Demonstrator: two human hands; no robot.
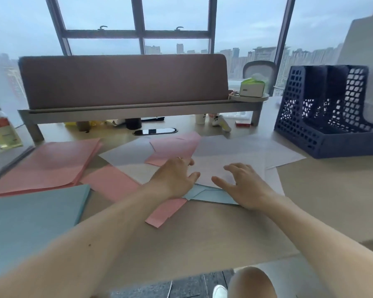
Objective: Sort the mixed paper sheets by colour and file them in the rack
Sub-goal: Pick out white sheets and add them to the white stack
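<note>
1. While both your arms are stretched forward over the desk (pixel 224 224), your left hand (pixel 172 177) has its fingers spread and lightly curved, gripping nothing; a ring (pixel 178 157) shows on one finger.
2. Your right hand (pixel 246 186) is just beside it, fingers also apart and relaxed, holding nothing.
3. Both hands are over the white sheets (pixel 230 151). The blur hides whether your fingertips actually touch the paper.
4. Those white sheets lie overlapped in the middle of the desk, and their far right corner comes near the base of the rack (pixel 323 117).
5. A blue sheet (pixel 211 195) lies under the white ones, its near edge showing between your wrists.
6. A loose pink sheet (pixel 116 181) runs slantwise under your left forearm, and a second pink sheet (pixel 177 145) lies beyond your left hand, overlapping the white paper.
7. On your left is a pink stack (pixel 52 164), with a blue stack (pixel 30 220) just beside it at the near edge.
8. The rack is dark blue lattice plastic and stands upright on the right side of the desk, with several slots side by side.
9. Behind the paper stands a raised shelf (pixel 138 108) with a padded brown screen (pixel 123 80), with a tissue box (pixel 252 88) at its right end.
10. A bottle (pixel 3 132) stands at the far left.
</note>
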